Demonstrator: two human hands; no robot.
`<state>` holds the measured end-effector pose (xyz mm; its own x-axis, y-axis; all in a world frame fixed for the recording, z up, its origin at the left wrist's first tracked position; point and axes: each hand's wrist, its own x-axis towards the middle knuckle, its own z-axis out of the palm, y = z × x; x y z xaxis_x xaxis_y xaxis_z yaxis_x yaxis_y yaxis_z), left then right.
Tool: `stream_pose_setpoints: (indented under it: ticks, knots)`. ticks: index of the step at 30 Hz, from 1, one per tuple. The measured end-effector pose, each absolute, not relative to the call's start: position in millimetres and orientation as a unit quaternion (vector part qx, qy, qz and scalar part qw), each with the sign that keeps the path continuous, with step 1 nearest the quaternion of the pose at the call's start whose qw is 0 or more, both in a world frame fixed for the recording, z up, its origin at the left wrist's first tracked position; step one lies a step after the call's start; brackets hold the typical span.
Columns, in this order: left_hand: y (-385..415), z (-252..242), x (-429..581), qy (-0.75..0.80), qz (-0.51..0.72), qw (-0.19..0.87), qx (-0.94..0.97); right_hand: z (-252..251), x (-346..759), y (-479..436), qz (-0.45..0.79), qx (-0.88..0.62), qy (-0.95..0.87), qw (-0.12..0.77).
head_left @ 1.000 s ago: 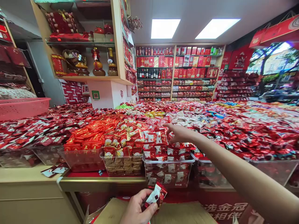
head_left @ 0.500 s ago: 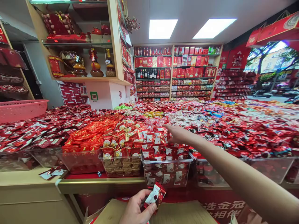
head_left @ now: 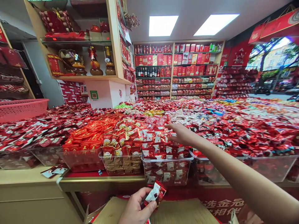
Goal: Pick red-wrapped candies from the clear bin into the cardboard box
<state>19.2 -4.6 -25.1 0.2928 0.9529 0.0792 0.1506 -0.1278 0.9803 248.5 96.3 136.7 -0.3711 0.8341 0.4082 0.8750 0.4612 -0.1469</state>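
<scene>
My left hand (head_left: 137, 207) is closed around a red-and-white candy packet (head_left: 155, 193), pinched between thumb and fingers low in the middle of the view. More red wrapper shows beneath it. My right hand (head_left: 181, 133) reaches over a clear plastic bin (head_left: 167, 161) heaped with similar red-and-white packets (head_left: 159, 148). Its fingers are stretched forward and apart just above the heap, with nothing visible in them. Part of the fingers is hidden behind the hand, and whether they touch the packets I cannot tell.
Left of that bin stand one of durian packets (head_left: 121, 141) and one of orange-red packets (head_left: 87, 135). A cardboard box (head_left: 179, 211) lies below my left hand. Loose packets (head_left: 54, 171) rest on the counter. A pink basket (head_left: 22, 109) and a display cabinet (head_left: 118, 40) stand left.
My right hand's fingers have spread a little and shifted slightly right. The left hand keeps its hold on the candy packet, nearly still. The view has shifted slightly.
</scene>
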Motion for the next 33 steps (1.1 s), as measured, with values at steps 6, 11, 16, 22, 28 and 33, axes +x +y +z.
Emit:
stream_pose_setpoints:
  ticks: [6,11,16,22,28,33]
  knots:
    - [-2.7,-22.6,16.9,0.421,0.367,0.516,0.650,124.5,254.3,99.0,-0.093,-0.501,-0.831,0.223]
    - [-3.2,-18.7,17.0,0.425,0.363,0.512,0.652,112.9,255.9,102.6,-0.103,-0.508,-0.823,0.233]
    - [-4.1,-16.8,17.9,0.427,0.362,0.506,0.656,115.3,256.9,102.8,-0.101,-0.494,-0.829,0.243]
    - [-4.8,-17.5,16.3,0.437,0.371,0.513,0.639,114.0,250.4,53.1,-0.069,-0.453,-0.803,0.380]
    - [-7.8,-14.7,15.6,0.395,0.389,0.524,0.647,29.0,208.4,-17.9,0.231,-0.452,-0.780,0.366]
    - [-9.1,-8.8,16.2,0.405,0.386,0.502,0.659,-18.3,191.5,-11.1,0.409,-0.422,-0.677,0.442]
